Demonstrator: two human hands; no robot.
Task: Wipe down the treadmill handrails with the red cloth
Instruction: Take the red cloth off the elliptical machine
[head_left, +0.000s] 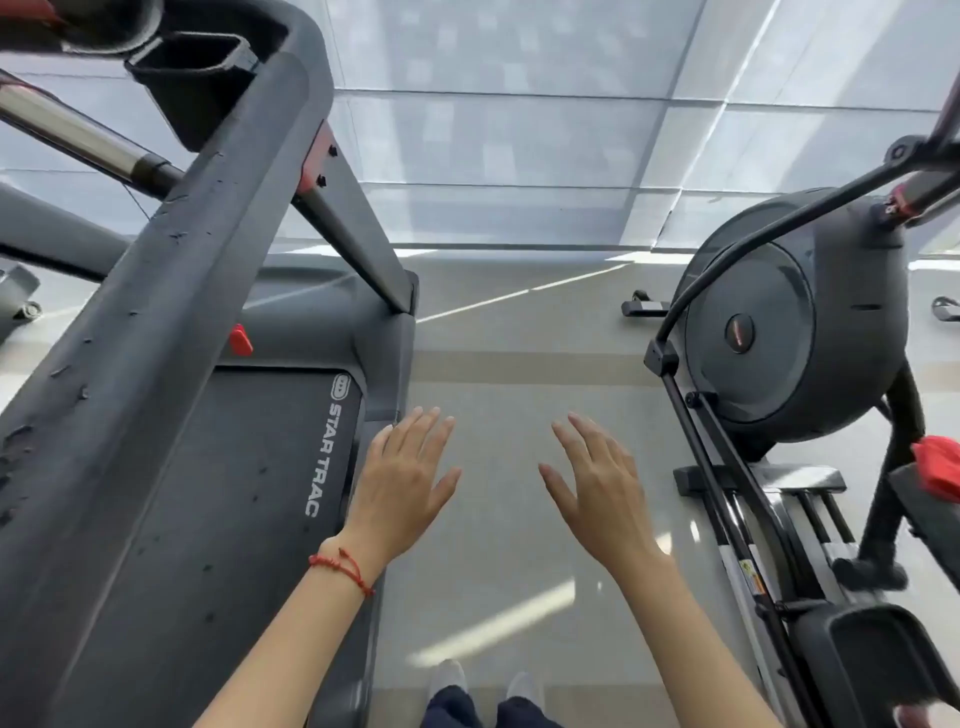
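The treadmill's wide grey handrail (156, 322) slants across the left of the view, its surface scuffed. A metal crossbar (72, 132) meets it near the top left. The red cloth (939, 467) lies on the elliptical machine at the far right edge. My left hand (402, 480) and my right hand (597, 483) are stretched out side by side over the floor, fingers straight and spread, holding nothing. My left hand hangs just right of the treadmill deck, well below the handrail. My right hand is far left of the cloth.
The treadmill belt (249, 493) with white lettering lies under the rail. An elliptical machine (779, 322) with black bars stands at the right. A strip of pale floor (498, 364) runs between the two machines, with my feet at the bottom.
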